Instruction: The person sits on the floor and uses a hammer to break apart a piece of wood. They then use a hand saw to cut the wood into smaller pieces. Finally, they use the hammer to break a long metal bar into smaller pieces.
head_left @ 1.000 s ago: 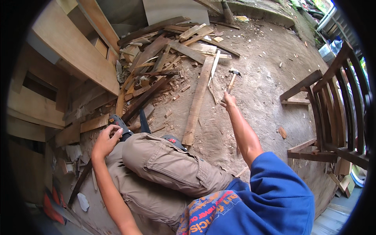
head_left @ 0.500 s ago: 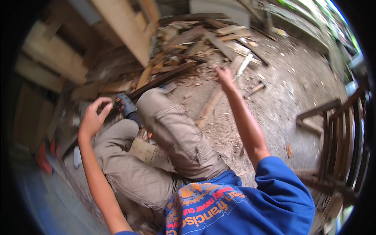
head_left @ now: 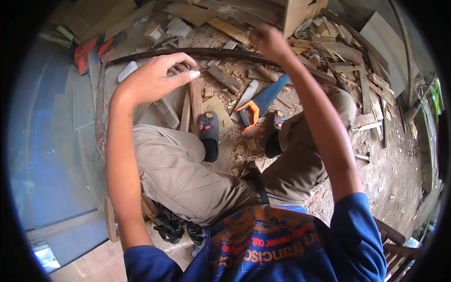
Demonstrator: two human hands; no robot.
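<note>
My left hand is raised at the left, fingers loosely curved and thumb apart, with nothing seen between them. Below it in the picture are wood offcuts and my left shoe. My right hand is lifted over the far wood scraps, blurred; its fingers are too smeared to read. A long dark strip of wood runs across behind both hands. On the ground between my feet lies a handsaw with an orange and black handle and blue blade. A square of board lies beside my left shoe.
Scrap wood is heaped at the far right, next to an upright board. A hammer lies right of my right knee. Blue-grey panels stand at the left, below an orange object. A slatted wooden piece is at the lower right.
My view has swung left, bringing the handsaw and both feet into sight. Both hands are raised higher in the picture; my right hand has moved off the ground by the hammer toward the far scraps.
</note>
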